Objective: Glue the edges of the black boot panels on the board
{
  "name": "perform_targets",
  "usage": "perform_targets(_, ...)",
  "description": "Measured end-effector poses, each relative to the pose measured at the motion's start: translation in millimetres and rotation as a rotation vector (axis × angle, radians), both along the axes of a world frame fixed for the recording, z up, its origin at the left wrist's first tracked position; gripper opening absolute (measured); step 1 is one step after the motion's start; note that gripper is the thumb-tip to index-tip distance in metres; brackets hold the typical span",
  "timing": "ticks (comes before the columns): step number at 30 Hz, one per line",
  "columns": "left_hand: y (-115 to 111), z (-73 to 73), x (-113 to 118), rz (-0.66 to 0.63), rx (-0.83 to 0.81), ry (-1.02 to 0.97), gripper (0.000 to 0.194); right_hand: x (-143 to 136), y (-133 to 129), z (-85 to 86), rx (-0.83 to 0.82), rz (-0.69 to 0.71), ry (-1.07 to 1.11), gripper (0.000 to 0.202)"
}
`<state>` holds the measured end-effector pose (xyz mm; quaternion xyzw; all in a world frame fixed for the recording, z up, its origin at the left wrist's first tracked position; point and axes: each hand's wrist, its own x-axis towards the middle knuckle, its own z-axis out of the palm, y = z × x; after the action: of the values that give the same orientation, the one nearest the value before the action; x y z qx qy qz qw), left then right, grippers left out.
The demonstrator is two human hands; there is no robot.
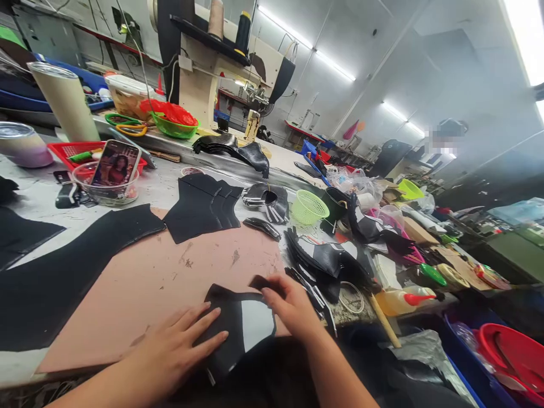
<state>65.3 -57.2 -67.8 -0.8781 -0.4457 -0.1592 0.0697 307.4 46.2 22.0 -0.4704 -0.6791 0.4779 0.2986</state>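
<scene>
A black piece with a white patch (257, 324) lies at the front edge of the pinkish board (170, 277). My left hand (185, 340) rests on its left side, fingers spread and flat. At its upper right, my right hand (287, 300) pinches a small dark strip (260, 281) between thumb and fingers. Just right of that hand lie black strips with white edges (312, 294) and a stack of black pieces (318, 258). Large black pieces (80, 266) cover the left of the board, and more black pieces (202, 204) lie at its far edge.
A phone (115, 164) leans in a clear bowl (106, 190) at the left, near tumblers (63, 99). A sewing machine (238, 73) stands behind. Right of centre are a green basket (310, 207), a yellow bottle with a red tip (397, 302) and a red basin (514, 354).
</scene>
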Motion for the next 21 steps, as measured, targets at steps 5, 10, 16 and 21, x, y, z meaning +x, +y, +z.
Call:
perform_targets(5, 1.0, 0.9, 8.7, 0.032, 0.032, -0.044, 0.062, -60.1, 11.0, -24.9, -0.15, 0.176, -0.135, 0.015)
perform_targets(10, 8.8, 11.6, 15.7, 0.127, 0.141, -0.129, 0.031, -64.8, 18.6, -29.1, -0.217, 0.215, -0.207, 0.018)
perform_targets(16, 13.7, 16.9, 19.1, 0.093, 0.201, -0.12, 0.032, -54.4, 15.2, -26.2, -0.237, 0.269, -0.246, 0.018)
perform_targets(21, 14.3, 26.7, 18.7, 0.092, 0.189, -0.109, 0.03, -56.6, 14.5, -26.2, -0.137, 0.301, -0.341, 0.019)
